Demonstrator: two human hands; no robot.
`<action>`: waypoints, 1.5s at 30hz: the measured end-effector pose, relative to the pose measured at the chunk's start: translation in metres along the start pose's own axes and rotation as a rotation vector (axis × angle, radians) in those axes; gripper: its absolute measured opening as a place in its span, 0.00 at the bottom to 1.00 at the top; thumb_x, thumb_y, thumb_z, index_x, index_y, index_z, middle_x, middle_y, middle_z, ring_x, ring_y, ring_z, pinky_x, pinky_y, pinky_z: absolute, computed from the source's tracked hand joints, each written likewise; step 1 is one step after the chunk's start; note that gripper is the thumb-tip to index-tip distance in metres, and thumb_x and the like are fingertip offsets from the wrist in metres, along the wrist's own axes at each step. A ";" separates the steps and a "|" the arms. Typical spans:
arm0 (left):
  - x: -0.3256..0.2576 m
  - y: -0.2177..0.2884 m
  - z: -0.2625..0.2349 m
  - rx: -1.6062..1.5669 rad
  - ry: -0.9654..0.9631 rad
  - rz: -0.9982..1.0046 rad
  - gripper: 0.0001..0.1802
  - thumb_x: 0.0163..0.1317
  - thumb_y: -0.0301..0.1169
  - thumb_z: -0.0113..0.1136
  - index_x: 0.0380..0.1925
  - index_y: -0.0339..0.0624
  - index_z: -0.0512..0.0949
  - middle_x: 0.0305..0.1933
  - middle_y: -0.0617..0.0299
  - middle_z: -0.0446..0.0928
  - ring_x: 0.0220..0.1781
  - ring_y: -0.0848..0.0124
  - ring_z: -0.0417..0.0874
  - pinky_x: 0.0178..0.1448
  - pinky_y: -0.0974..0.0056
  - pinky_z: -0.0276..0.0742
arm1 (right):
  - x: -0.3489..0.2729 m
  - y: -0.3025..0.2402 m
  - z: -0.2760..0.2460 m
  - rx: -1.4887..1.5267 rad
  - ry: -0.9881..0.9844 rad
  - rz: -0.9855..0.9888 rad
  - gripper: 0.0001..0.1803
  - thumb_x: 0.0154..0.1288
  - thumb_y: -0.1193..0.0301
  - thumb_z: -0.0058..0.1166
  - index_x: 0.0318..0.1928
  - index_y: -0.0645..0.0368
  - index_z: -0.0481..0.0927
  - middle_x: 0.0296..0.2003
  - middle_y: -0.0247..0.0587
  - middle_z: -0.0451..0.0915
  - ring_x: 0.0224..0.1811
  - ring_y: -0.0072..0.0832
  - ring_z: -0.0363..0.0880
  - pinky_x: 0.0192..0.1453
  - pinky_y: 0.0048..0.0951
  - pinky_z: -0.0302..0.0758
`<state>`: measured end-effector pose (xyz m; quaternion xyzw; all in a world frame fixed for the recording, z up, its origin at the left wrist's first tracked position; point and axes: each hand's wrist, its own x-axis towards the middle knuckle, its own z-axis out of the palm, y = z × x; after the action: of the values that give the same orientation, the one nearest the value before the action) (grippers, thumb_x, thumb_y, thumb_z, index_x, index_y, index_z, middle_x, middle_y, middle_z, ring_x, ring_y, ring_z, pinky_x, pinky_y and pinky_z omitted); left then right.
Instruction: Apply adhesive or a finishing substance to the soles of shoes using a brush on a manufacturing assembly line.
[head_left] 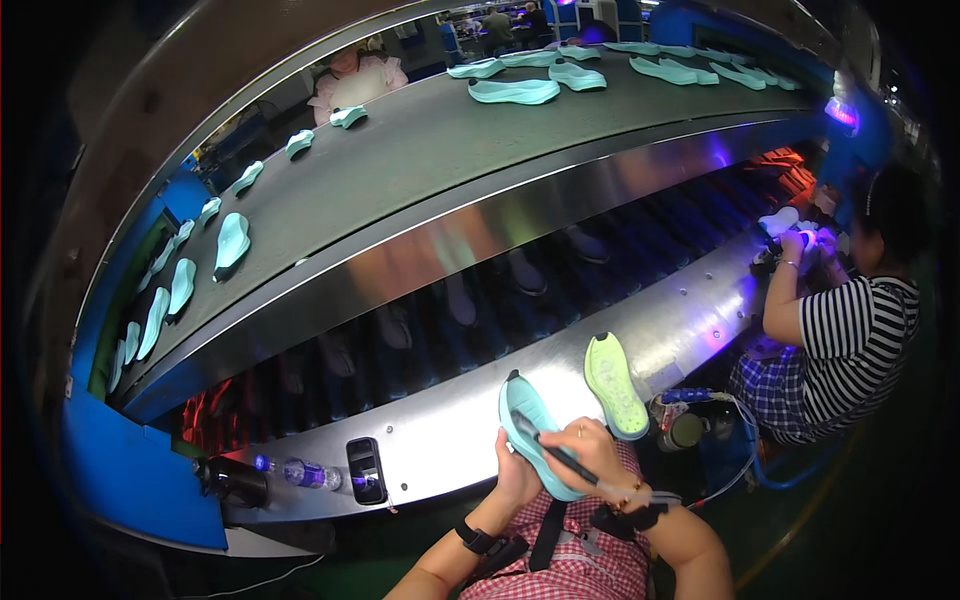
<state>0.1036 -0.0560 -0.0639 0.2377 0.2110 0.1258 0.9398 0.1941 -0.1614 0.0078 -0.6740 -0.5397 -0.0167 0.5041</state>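
My left hand (516,474) is closed on the near left edge of a turquoise shoe sole (541,398), which is tilted up over my lap with its hollow side toward me. In my right hand (592,450) is a slim brush (567,458) with a dark handle. Its tip rests on or just over the inside of the sole; contact is hard to tell. A yellow-green sole (612,376) lies on the metal ledge to the right of the turquoise one.
Along the metal ledge (440,400) stand a phone (366,471), a clear bottle (312,474) and a dark flask (236,482). Beyond, a conveyor belt (400,170) carries several turquoise soles. A co-worker in a striped shirt (850,325) sits at right; another person (352,85) is across the belt.
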 end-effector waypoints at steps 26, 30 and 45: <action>-0.020 0.030 0.034 -0.055 -0.133 0.219 0.47 0.53 0.70 0.18 0.49 0.40 0.67 0.36 0.51 0.75 0.35 0.58 0.78 0.40 0.55 0.76 | 0.002 -0.031 -0.059 0.580 -0.352 0.230 0.11 0.48 0.75 0.62 0.36 0.58 0.82 0.29 0.39 0.79 0.32 0.23 0.76 0.37 0.19 0.72; -0.014 0.036 0.034 -0.093 0.012 0.435 0.48 0.51 0.71 0.17 0.44 0.39 0.69 0.33 0.49 0.75 0.33 0.56 0.77 0.39 0.54 0.75 | 0.001 -0.021 -0.049 0.392 -0.140 0.357 0.13 0.44 0.81 0.63 0.36 0.62 0.82 0.31 0.40 0.81 0.34 0.24 0.77 0.39 0.21 0.73; -0.023 0.071 0.065 0.061 -0.210 0.555 0.52 0.50 0.72 0.10 0.46 0.38 0.68 0.33 0.50 0.75 0.33 0.58 0.77 0.40 0.56 0.75 | -0.008 -0.012 -0.054 1.041 -0.246 0.414 0.12 0.50 0.81 0.58 0.38 0.63 0.80 0.38 0.44 0.80 0.42 0.26 0.77 0.46 0.22 0.74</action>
<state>0.1029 -0.0284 0.0312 0.3264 0.0431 0.3463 0.8785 0.2099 -0.2059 0.0381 -0.4256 -0.3882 0.4288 0.6959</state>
